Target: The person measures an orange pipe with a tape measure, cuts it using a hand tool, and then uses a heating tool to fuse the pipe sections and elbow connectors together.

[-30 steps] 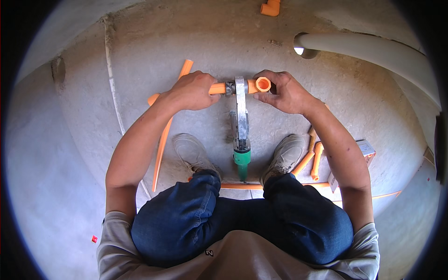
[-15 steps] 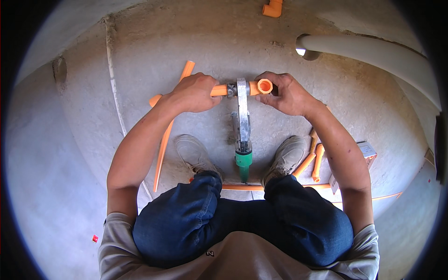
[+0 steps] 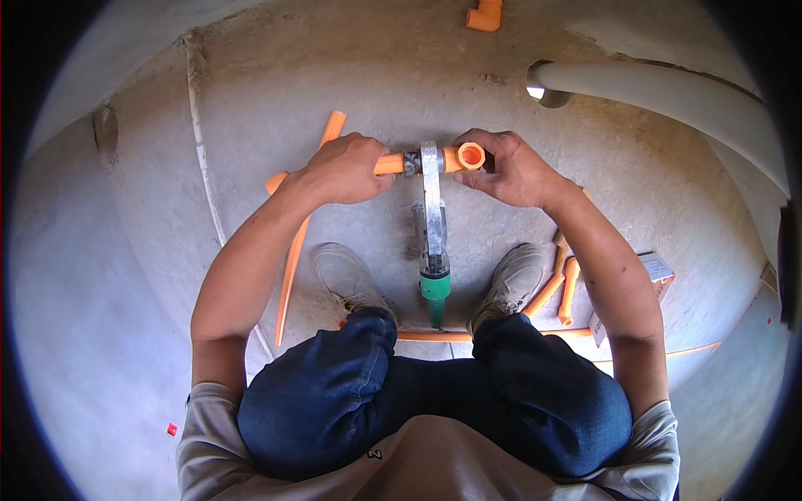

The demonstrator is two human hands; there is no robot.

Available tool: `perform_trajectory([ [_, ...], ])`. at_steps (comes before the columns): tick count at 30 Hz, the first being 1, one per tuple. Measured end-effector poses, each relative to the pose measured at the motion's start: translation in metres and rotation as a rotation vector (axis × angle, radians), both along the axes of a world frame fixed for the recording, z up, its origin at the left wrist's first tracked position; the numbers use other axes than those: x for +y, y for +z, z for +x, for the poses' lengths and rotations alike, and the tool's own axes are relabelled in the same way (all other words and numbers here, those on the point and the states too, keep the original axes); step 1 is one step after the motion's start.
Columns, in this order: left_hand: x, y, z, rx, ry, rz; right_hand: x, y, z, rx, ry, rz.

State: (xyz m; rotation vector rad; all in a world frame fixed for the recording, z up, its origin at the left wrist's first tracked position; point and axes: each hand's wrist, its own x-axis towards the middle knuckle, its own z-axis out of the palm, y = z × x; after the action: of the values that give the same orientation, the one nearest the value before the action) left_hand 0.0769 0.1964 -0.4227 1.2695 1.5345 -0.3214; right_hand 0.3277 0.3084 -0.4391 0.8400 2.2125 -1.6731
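On a clock face centred on the view, a box (image 3: pixel 657 267) is seen at 3 o'clock, partly covered by the right forearm; its contents cannot be made out. Printing can be seen on its pale panel and on its side, but it is too small to be read. A small dark printed mark is borne by the shirt (image 3: pixel 409 468) at 6 o'clock.

At 11 o'clock, an orange pipe (image 3: pixel 389 164) is gripped by the left hand (image 3: pixel 344 169), with the fingers closed round it. Near 1 o'clock, an orange fitting (image 3: pixel 452 159) is pinched between the thumb and fingers of the right hand (image 3: pixel 513 170), which are parted only by its width; its round opening is turned upward. Pipe and fitting are held in line against opposite sides of a tool (image 3: pixel 431 188), the pipe being met by a dark collar (image 3: pixel 410 163). How deeply either is seated cannot be told.

The tool's green handle (image 3: pixel 434 287) is pointed toward 6 o'clock, between two shoes (image 3: pixel 344 274). A long orange pipe (image 3: pixel 292 269) is crossed by the left forearm near 9 o'clock. Short orange pieces (image 3: pixel 569 294) are laid between 3 and 4 o'clock, beside the right shoe.
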Motion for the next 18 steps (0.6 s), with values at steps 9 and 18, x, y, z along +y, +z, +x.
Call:
perform_trajectory([
  [9,0.0022,0.0029,0.0006,0.025,-0.012,-0.020,0.0011,-0.0008,0.0010,0.004,0.022,0.036],
  [18,0.0013,0.0010,0.0004,0.024,0.004,-0.039,0.0008,-0.0024,0.0012,0.039,0.029,0.036],
])
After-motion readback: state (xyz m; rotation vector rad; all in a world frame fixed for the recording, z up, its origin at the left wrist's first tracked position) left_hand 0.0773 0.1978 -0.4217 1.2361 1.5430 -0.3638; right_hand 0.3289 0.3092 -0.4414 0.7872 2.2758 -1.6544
